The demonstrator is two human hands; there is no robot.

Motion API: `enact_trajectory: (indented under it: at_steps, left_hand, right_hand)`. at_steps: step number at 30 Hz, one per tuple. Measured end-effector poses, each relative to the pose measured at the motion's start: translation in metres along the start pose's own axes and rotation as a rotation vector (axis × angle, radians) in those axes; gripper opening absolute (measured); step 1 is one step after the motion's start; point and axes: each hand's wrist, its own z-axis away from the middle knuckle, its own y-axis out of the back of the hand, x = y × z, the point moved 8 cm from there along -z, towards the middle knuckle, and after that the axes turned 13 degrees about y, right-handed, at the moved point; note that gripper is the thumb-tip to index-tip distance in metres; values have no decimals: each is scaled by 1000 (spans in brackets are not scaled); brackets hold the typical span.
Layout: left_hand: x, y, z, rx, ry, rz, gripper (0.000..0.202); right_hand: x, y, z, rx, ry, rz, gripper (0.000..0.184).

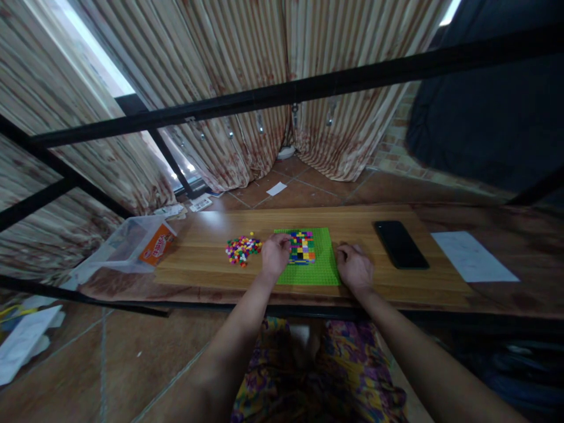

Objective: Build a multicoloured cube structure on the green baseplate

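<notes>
A green studded baseplate point(325, 258) lies on the wooden board. Small coloured building bricks point(303, 247) are packed into a multicoloured block on its upper middle part. My left hand point(275, 256) is over the plate's left side, fingertips pinched together at the block's left edge; whatever is between them is too small to make out. Just left of that hand spreads a pile of loose small bricks point(240, 249). My right hand point(356, 268) rests on the board by the plate's right edge, its fingers curled in. Whether those fingers hold anything is hidden.
The wooden board point(207, 235) lies on a narrow table. A clear plastic box point(118, 244) with an orange label lies at its left end. To the right are a black phone point(400, 244) and a white paper sheet point(473, 257). A black metal bar point(282, 93) crosses beyond the table.
</notes>
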Motion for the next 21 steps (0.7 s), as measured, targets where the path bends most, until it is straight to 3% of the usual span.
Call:
enact_trajectory:
  at_steps: [7,14,21]
  left_hand:
    - [-6,-1,-4,-16,56,52,27]
    - [-6,5,-4,13,93,97,14]
    - [-16,-2,-13,31,178,112,10]
  right_hand:
    - [1,0,0,14,1,-2,23]
    - [1,0,0,8,1,2,24]
    - [0,1,0,5,0,2,23]
